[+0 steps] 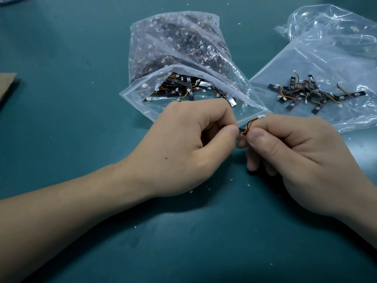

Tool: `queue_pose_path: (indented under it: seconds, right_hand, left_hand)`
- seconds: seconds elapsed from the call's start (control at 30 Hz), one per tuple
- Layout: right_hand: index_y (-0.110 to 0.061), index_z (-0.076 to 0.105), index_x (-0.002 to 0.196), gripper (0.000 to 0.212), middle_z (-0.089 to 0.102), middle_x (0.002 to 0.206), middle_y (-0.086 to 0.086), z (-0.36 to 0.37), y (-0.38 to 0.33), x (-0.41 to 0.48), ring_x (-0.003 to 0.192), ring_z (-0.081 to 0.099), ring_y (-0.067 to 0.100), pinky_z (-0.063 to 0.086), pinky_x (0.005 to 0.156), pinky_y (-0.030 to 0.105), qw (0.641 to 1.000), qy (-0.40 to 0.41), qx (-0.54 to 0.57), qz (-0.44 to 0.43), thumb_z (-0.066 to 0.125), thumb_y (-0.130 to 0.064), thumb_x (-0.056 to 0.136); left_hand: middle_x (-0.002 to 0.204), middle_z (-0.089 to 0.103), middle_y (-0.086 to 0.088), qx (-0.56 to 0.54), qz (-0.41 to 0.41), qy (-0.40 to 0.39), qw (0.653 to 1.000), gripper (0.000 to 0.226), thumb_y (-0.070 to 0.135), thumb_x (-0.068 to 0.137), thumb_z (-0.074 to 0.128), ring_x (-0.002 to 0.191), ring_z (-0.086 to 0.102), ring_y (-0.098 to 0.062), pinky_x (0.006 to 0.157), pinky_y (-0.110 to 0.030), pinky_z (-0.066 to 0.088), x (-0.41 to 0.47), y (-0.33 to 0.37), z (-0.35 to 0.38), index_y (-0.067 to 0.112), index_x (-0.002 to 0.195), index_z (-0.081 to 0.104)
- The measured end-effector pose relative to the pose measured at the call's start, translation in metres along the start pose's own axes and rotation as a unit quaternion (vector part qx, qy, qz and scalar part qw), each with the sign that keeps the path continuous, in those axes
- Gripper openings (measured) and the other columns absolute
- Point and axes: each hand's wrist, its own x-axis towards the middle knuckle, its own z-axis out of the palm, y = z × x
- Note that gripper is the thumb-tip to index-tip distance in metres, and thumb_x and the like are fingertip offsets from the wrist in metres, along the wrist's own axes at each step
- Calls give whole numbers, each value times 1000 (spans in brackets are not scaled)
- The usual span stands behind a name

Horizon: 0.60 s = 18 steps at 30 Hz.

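Observation:
My left hand (183,146) and my right hand (295,156) meet over the green table, both pinching one small black strip board (242,131) between thumb and fingers. Thin red, yellow and black wires rise from the board to a white connector (261,116) just above my right index finger. Most of the board is hidden by my fingertips. Behind my hands lies an open clear bag (175,58) stuffed with several of the same wired boards, its mouth facing me.
A flat clear bag (326,64) at the right carries a loose pile of wired boards (312,92). A brown cardboard corner (6,82) shows at the left edge. Small white flecks dot the green table (61,129).

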Motion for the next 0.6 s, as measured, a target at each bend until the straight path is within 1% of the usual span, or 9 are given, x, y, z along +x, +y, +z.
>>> queue_pose_path:
  seconds: [0.1, 0.23, 0.3, 0.43, 0.53, 0.6]
  right_hand:
    - [-35, 62, 81, 26, 68, 69, -12, 0, 0, 0, 61, 61, 11, 40, 59, 14, 1000, -7, -9, -3, 46, -38, 101]
    - [-29, 64, 81, 28, 69, 69, -12, -1, 1, 0, 63, 62, 8, 39, 60, 11, 1000, -23, -16, 3, 47, -35, 102]
    - [-30, 65, 81, 28, 69, 69, -12, -1, 1, 0, 62, 61, 8, 39, 59, 11, 1000, -18, -9, 5, 47, -36, 101]
    - [-33, 61, 76, 29, 66, 67, -13, 0, 0, 0, 60, 59, 14, 41, 58, 18, 1000, -7, -5, -2, 47, -38, 100]
    - [-28, 62, 76, 31, 65, 67, -10, -1, 1, -1, 59, 58, 17, 43, 58, 26, 1000, -10, 3, 5, 47, -40, 100]
    - [-27, 63, 78, 30, 67, 68, -10, -1, 1, -1, 60, 59, 16, 43, 59, 22, 1000, -12, 12, 6, 46, -39, 100]
  left_hand:
    - [49, 40, 11, -17, -6, -5, 1000, 18, 13, 92, 59, 46, 37, -6, 49, -11, 27, -1, 0, 0, 12, 74, 62]
    - [51, 42, 10, 12, -8, -17, 1000, 17, 14, 92, 59, 48, 39, -5, 51, -10, 27, -1, 0, 0, 14, 75, 61]
    - [51, 42, 10, 4, -10, -20, 1000, 18, 14, 92, 59, 47, 39, -6, 50, -9, 27, 0, 0, 1, 14, 75, 60]
    - [51, 42, 10, -20, -1, -25, 999, 18, 14, 93, 58, 47, 37, -6, 50, -11, 28, -1, 2, 0, 11, 75, 61]
    - [52, 41, 9, 1, 0, -21, 1000, 18, 15, 93, 57, 48, 37, -6, 51, -12, 27, 0, 1, 0, 9, 76, 61]
    - [51, 41, 10, -1, -5, -19, 1000, 17, 14, 93, 58, 48, 37, -6, 51, -12, 27, 0, 1, 1, 10, 77, 61]
